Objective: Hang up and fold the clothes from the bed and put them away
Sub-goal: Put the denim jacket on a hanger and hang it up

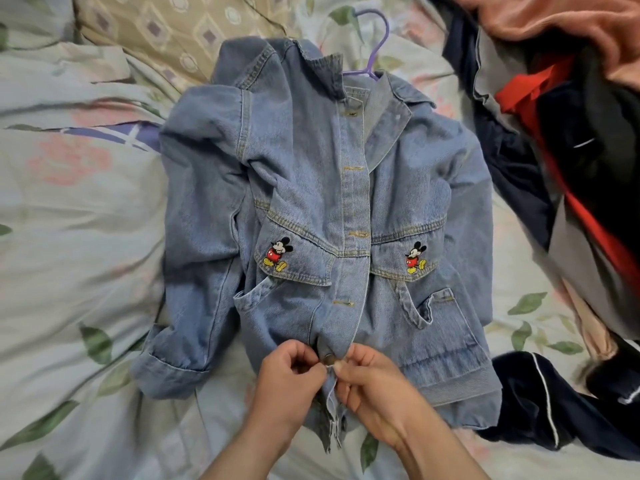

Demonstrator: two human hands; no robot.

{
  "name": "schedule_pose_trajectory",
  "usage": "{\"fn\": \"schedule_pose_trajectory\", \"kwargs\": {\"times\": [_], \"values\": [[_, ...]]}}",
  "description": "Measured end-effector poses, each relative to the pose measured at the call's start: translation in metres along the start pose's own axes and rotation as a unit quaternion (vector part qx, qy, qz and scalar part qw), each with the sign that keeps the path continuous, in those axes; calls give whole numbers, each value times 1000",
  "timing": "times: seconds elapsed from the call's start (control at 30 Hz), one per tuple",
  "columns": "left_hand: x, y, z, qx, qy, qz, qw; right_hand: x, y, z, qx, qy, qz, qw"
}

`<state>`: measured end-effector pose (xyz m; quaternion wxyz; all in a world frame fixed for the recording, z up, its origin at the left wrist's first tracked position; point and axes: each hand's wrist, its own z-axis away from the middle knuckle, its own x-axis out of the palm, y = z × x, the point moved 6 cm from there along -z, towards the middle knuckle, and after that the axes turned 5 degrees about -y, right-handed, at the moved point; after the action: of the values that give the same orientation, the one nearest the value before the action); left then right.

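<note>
The jacket (311, 202), blue denim, lies front-up in the middle of the bed (69, 271), its collar away from the person and its hem nearest them. A purple hanger (370, 64) sits inside it, the hook sticking out past the collar. The front is open at the top, one lapel folded back, and a cartoon mouse patch sits on each chest pocket flap. At the hem, the left hand (287, 386) and right hand (374, 389) meet at the front edges; the fingers (304, 358) of both are curled and pinch the denim on either side of a metal button (328, 358). A tan patterned pillow (156, 29) lies beyond the jacket's shoulder. A pile of clothes (571, 133), red, black, grey and pink, lies along the right side, with a dark garment (540, 403) piped in white just beside the hem.
</note>
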<state>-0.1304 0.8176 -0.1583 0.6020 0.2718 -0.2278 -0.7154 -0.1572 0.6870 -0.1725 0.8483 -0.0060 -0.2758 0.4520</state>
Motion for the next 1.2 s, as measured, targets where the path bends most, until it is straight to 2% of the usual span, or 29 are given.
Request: {"fn": "schedule_pose_trajectory", "kwargs": {"times": [0.17,0.33,0.5,0.7,0.87,1.03,1.13,1.2], "values": [[-1,-7,-2,-15,-29,-9,999,-1,-13,-3,-18,25,151,988],[3,1,-3,-12,-63,-14,998,0,-26,0,-72,74,306,946],[6,5,-3,-22,-33,-12,999,-1,-20,3,-83,72,269,957],[11,9,-7,-91,-76,24,993,1,-23,3,-97,58,276,954],[14,12,-9,-155,-150,38,976,4,-20,1,-109,81,287,948],[11,12,-15,-196,-164,14,967,4,-25,-2,-169,123,350,913],[11,13,-17,-177,-158,-54,970,-4,-28,1,-174,154,329,916],[5,16,-16,-135,-145,-227,953,-9,-34,8,-169,165,303,923]]}}
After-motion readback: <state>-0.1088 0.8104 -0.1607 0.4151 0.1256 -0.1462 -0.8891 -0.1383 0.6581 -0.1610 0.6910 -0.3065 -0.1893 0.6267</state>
